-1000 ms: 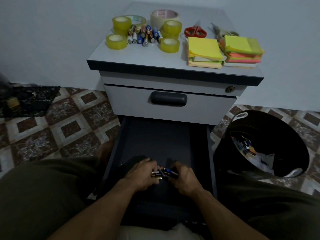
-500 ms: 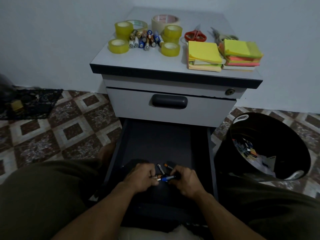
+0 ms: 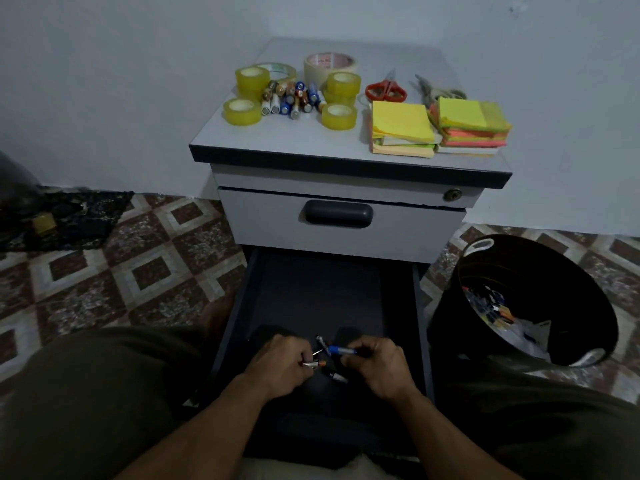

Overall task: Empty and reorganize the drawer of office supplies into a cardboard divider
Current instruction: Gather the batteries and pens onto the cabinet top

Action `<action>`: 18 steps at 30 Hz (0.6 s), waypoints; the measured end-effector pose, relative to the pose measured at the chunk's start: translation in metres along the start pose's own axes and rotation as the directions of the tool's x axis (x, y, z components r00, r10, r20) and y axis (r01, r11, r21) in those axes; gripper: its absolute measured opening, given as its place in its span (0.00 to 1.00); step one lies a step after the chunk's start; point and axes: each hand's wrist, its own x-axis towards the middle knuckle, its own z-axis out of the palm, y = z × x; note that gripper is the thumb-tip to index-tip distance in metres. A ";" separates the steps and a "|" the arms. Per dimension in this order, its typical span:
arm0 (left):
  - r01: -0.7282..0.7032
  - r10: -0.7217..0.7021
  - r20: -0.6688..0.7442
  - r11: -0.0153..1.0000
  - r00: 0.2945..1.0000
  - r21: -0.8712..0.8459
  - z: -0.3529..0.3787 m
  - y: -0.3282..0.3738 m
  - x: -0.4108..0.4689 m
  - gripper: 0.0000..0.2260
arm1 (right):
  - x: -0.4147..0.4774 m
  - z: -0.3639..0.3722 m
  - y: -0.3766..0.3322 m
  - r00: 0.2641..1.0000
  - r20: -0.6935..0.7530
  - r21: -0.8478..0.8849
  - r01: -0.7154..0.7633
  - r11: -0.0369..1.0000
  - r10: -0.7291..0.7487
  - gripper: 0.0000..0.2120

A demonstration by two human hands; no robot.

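Emptying is being finished in the open drawer (image 3: 322, 292): the left hand (image 3: 280, 367) and right hand (image 3: 377, 367), close together, are being closed on the last batteries (image 3: 341, 350); carrying them to the worktop (image 3: 294, 140) is likely being called for next.

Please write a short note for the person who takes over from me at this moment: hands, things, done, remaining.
Left hand: grips a few small cylindrical batteries.
Right hand: pinches a blue-labelled battery.
Things: one dark battery lies loose in the open dark drawer.
Done: a battery pile, yellow tape rolls, sticky-note stacks and red-handled scissors lie on the grey cabinet top.
To do: lift out the last batteries. No cardboard divider is in view, so nothing is sorted into it.
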 end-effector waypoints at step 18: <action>-0.143 0.005 -0.262 0.849 0.965 -0.509 -0.147 0.079 -0.054 0.05 | -0.052 -0.082 -0.125 0.895 -0.164 0.197 0.442 0.875 -0.415 0.05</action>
